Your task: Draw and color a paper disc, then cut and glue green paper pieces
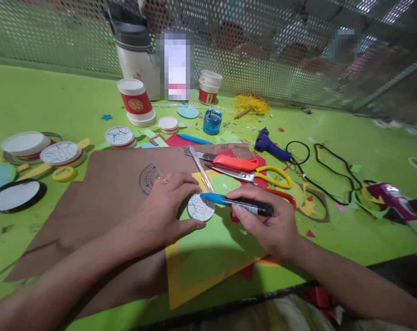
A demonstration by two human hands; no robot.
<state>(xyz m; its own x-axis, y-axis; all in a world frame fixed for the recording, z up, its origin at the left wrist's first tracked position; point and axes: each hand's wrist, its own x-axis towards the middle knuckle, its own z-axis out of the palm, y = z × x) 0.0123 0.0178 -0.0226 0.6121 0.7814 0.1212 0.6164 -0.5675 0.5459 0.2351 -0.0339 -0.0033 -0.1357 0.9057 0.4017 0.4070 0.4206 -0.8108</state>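
Observation:
My left hand [167, 207] is closed around a small white paper disc [200, 208] marked with blue lines and dots, holding it by its edge above a green sheet [211, 243]. My right hand [263, 220] grips a black marker with a blue end [239, 203], its tip resting on the disc. A ring shows on a left finger. A clear protractor [149, 178] lies on the brown paper [108, 193] just beyond my left hand.
Yellow-handled scissors [263, 176], an orange utility knife [229, 162], a blue glue gun [268, 145] and a purple tool [396, 201] lie to the right with black cords. Paper cups [137, 102], decorated discs [62, 153], a blue paint pot [212, 121] and scraps crowd the far side before a mesh wall.

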